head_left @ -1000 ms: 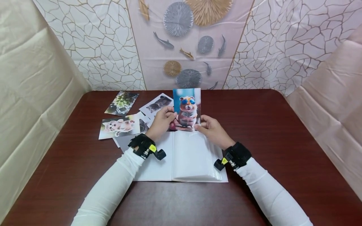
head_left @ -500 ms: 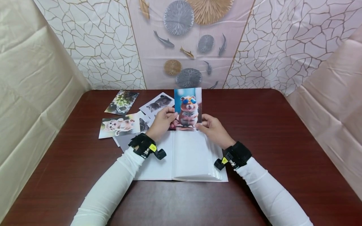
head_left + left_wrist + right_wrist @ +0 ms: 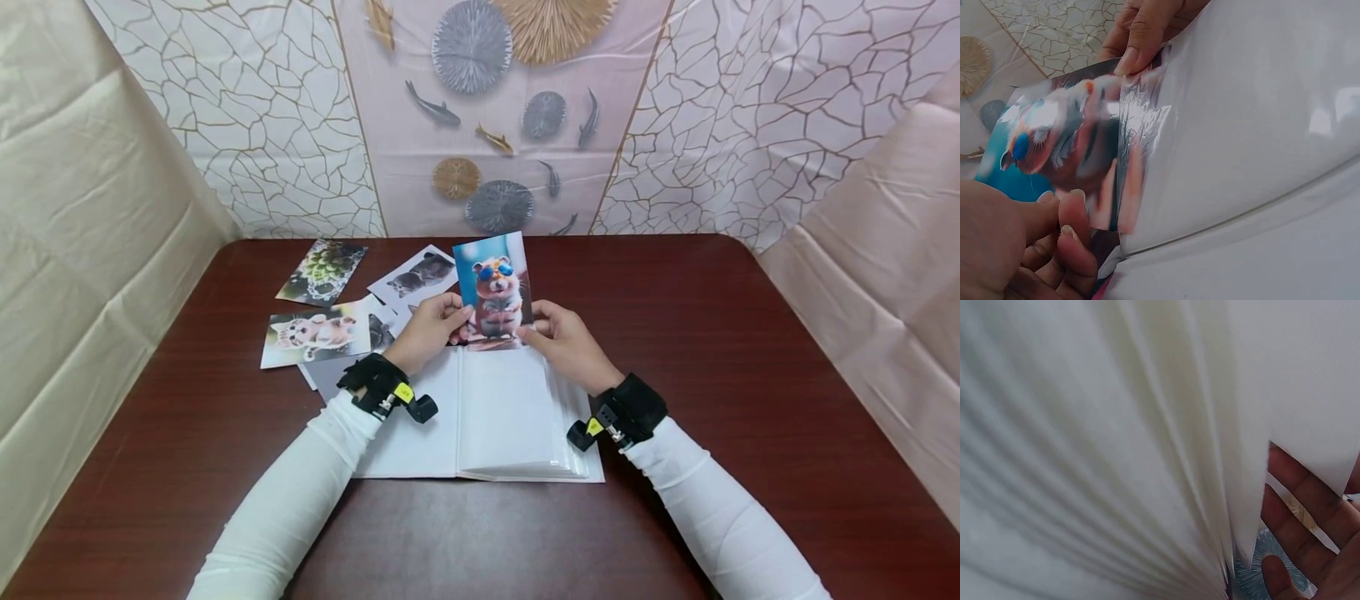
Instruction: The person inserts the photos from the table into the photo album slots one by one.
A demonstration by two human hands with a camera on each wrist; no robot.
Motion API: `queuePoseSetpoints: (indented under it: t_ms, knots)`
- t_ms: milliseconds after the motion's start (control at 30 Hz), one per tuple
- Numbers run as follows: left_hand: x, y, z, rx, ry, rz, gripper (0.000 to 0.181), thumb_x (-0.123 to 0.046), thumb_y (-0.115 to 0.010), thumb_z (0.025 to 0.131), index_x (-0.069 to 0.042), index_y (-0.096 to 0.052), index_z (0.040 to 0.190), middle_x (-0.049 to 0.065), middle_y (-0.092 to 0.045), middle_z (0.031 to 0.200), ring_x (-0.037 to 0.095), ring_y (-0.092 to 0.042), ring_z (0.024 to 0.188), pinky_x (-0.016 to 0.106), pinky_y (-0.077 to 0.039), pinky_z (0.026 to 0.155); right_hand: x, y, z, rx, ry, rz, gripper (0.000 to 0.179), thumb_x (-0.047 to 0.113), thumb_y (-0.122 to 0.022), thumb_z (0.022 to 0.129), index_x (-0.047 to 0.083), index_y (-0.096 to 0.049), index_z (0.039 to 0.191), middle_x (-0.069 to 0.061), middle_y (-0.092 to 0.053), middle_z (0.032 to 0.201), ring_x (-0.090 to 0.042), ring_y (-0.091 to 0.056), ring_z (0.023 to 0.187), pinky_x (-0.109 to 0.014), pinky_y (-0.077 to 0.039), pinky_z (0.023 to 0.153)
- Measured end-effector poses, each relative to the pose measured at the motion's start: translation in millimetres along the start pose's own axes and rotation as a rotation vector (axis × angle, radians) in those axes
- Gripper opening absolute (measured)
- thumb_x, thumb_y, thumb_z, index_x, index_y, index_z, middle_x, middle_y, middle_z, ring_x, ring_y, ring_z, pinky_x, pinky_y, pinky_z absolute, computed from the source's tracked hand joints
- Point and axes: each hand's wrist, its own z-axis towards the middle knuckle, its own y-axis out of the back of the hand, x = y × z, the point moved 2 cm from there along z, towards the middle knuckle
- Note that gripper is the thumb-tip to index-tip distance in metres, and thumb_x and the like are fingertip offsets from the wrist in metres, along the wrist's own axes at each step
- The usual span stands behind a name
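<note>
While its left edge is pinched between the thumb and curled fingers of the left hand point(image 3: 423, 329), the hamster photo point(image 3: 497, 287) is held slightly askew toward the middle of the bench's point(image 3: 712, 325) far edge, its lower end covered by the clear sleeve point(image 3: 1241, 112) of the spread album point(image 3: 510, 417). By the right hand point(image 3: 566, 346), the sleeve is gripped at the photo's lower right corner. Toward the bench's far left corner, a succulent photo point(image 3: 322, 272) and a kitten photo point(image 3: 315, 335) are laid
</note>
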Motion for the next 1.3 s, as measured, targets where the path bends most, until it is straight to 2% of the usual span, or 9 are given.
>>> queuePoseSetpoints:
  t_ms: [167, 467, 667, 933, 1067, 1200, 1300]
  knots:
    - [1.1, 8.3, 0.2, 0.069, -0.001, 0.039, 0.014, -0.017, -0.055, 0.106, -0.005, -0.059, 0.101, 0.0, -0.063, 0.077, 0.011, -0.057, 0.07, 0.02, -0.049, 0.065, 1, 0, -0.9, -0.008, -0.002, 0.005, 0.032, 0.013, -0.06, 0.103, 0.001, -0.053, 0.131, -0.02, -0.074, 0.108, -0.015, -0.052, 0.075, -0.027, -0.035, 0.064]
    - [4.9, 14.6, 0.7, 0.131, -0.002, 0.146, 0.014, -0.016, -0.058, 0.104, -0.005, -0.062, 0.096, 0.0, -0.065, 0.076, 0.011, -0.061, 0.071, 0.02, -0.05, 0.066, -2, -1, 1.2, -0.012, -0.029, -0.006, 0.032, 0.016, -0.061, 0.102, 0.003, -0.055, 0.131, -0.018, -0.075, 0.106, -0.021, -0.057, 0.084, -0.027, -0.04, 0.069]
    - [0.8, 16.7, -1.6, 0.125, -0.033, 0.205, 0.016, -0.015, -0.058, 0.104, -0.003, -0.062, 0.094, -0.001, -0.062, 0.071, 0.011, -0.057, 0.066, 0.021, -0.045, 0.062, -1, 0, 0.2, -0.005, -0.024, 0.009, 0.034, 0.017, -0.063, 0.102, 0.003, -0.055, 0.131, -0.018, -0.075, 0.106, -0.022, -0.058, 0.086, -0.027, -0.04, 0.069]
    - [1.3, 13.7, -2.6, 0.138, -0.03, 0.232, 0.018, -0.019, -0.058, 0.104, -0.006, -0.06, 0.092, -0.001, -0.058, 0.066, 0.012, -0.057, 0.059, 0.022, -0.044, 0.058, 0, -1, -0.9, 0.006, -0.01, 0.0, 0.032, 0.015, -0.062, 0.102, 0.002, -0.055, 0.13, -0.02, -0.075, 0.108, -0.021, -0.054, 0.078, -0.027, -0.036, 0.062]
    - [-0.2, 15.0, -3.3, 0.118, -0.042, 0.237, 0.018, -0.018, -0.057, 0.105, -0.006, -0.06, 0.093, 0.0, -0.057, 0.065, 0.013, -0.055, 0.059, 0.022, -0.043, 0.057, 2, 1, -1.5, 0.031, -0.026, -0.025, 0.037, 0.018, -0.063, 0.102, 0.003, -0.053, 0.134, -0.017, -0.075, 0.111, -0.018, -0.059, 0.086, -0.025, -0.041, 0.07]
    - [0.5, 16.7, -2.2, 0.104, -0.032, 0.227, 0.017, -0.018, -0.055, 0.106, -0.006, -0.059, 0.094, 0.001, -0.058, 0.065, 0.014, -0.054, 0.06, 0.022, -0.042, 0.057, 3, 7, -0.7, 0.044, -0.039, -0.052, 0.041, 0.019, -0.064, 0.101, 0.004, -0.052, 0.137, -0.015, -0.075, 0.104, -0.017, -0.057, 0.085, -0.026, -0.041, 0.072]
    - [1.6, 16.7, -0.6, 0.103, -0.028, 0.216, 0.016, -0.018, -0.055, 0.106, -0.006, -0.06, 0.096, 0.001, -0.058, 0.067, 0.014, -0.056, 0.059, 0.022, -0.043, 0.056, 4, 12, -0.1, 0.04, -0.026, -0.057, 0.038, 0.017, -0.064, 0.101, 0.004, -0.053, 0.135, -0.015, -0.074, 0.098, -0.023, -0.052, 0.081, -0.029, -0.037, 0.067]
